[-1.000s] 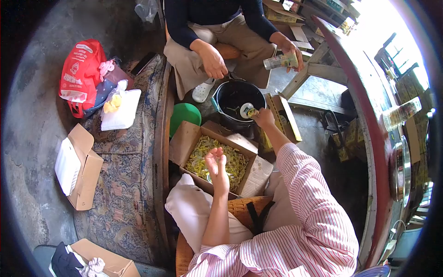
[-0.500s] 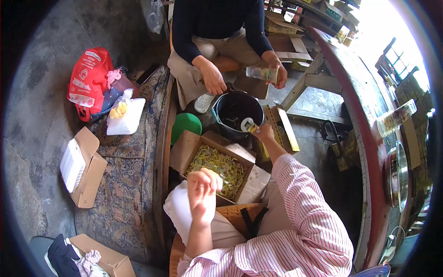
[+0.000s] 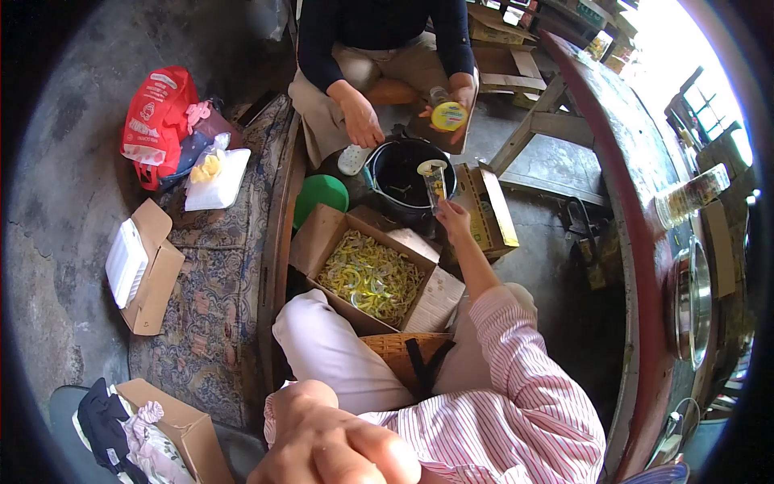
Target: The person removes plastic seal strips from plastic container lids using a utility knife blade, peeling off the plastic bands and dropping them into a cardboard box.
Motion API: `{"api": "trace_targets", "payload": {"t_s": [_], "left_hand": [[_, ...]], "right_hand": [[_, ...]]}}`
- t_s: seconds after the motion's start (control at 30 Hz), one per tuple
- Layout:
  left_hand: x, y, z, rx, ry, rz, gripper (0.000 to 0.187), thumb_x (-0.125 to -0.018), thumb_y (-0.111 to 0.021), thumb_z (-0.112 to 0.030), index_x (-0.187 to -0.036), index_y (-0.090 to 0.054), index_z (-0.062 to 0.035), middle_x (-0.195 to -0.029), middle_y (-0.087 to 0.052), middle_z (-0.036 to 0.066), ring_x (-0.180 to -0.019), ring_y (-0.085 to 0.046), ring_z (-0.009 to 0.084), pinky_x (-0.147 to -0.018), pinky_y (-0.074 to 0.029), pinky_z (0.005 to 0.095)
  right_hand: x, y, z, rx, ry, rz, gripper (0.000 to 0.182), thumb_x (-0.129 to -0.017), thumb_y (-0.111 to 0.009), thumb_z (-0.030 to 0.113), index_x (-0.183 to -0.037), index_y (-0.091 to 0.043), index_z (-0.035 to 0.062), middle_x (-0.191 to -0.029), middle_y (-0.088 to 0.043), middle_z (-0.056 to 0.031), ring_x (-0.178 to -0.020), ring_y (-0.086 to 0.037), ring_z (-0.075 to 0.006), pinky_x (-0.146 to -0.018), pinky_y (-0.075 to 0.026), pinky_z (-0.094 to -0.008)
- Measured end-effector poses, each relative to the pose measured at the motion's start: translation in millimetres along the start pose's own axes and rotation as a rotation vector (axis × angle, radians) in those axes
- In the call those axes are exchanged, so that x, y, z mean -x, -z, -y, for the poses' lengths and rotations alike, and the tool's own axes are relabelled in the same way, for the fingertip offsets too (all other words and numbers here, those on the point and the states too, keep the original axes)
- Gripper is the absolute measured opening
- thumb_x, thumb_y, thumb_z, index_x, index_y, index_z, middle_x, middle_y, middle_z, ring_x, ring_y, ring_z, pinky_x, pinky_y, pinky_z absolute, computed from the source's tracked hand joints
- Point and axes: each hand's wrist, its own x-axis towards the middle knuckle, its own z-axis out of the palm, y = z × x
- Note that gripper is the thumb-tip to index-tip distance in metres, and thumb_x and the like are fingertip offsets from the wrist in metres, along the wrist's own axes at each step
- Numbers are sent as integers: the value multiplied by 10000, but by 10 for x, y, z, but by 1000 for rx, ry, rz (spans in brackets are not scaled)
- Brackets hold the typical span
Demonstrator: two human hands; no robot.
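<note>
My right hand [image 3: 454, 219] is closed on a clear plastic container [image 3: 435, 181] with a pale round end, held over the near rim of a black bucket [image 3: 379, 189]. Large and close to the camera, my left hand [image 3: 339, 444] has its knuckles up with the fingers bent; its fingertips are hidden. Between my knees and the bucket sits an open cardboard box [image 3: 436, 256] full of yellow-green strips. Across from me a co-worker's hand [image 3: 462, 93] holds a clear container with a yellow lid [image 3: 449, 116]. The co-worker's other hand [image 3: 360, 117] is near the bucket rim.
A green lid [image 3: 322, 198] lies left of the bucket. Further left are a red bag [image 3: 157, 121], a white foam box [image 3: 218, 179] and an open carton [image 3: 153, 282]. A red-edged table [image 3: 645, 266] on the right bears a jar [image 3: 693, 198] and a metal basin [image 3: 693, 302].
My left hand has come down and closer to the camera. The container in my right hand now stands more upright. The co-worker's container has turned, showing its yellow lid.
</note>
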Motion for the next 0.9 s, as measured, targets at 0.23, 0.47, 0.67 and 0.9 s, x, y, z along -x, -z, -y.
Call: {"api": "trace_targets", "payload": {"t_s": [0.23, 0.47, 0.67, 0.9], "left_hand": [[-86, -118, -157, -75, 200, 135, 220, -760, -576, -298, -627, -471, -157, -624, -430, -44, -543, -344, 112, -527, -273, 262], [676, 1055, 1004, -17, 328, -274, 443, -793, -536, -473, -1028, -431, -112, -961, -430, 50, -879, -424, 139, -753, -348, 267], [1720, 1491, 1875, -322, 789, -520, 513, -816, -600, -210, -1216, -303, -88, -1216, -393, 72, -1075, -416, 158, -885, -354, 305], [1882, 1439, 1904, -180, 787, -566, 265, -829, -578, -148, -1052, -499, -28, -1008, -546, 40, -912, -520, 120, -838, -398, 269]], "right_hand": [[669, 356, 257, -262, 47, 105, 352, -806, -642, 188, -1076, -518, -1, -947, -579, -51, -798, -564, -121, -710, -479, -243], [1575, 461, 578, -223, 294, 316, 329, -748, -673, 57, -1044, -533, 29, -965, -571, -39, -857, -564, -117, -727, -481, -246], [2048, 437, 381, 130, 609, 343, 414, -662, -742, 53, -1033, -559, 35, -983, -591, -47, -858, -557, -99, -682, -504, -264], [2307, 619, 307, 510, 652, 428, 425, -642, -770, 184, -1003, -586, 53, -963, -597, -69, -856, -564, -157, -692, -492, -278]]}}
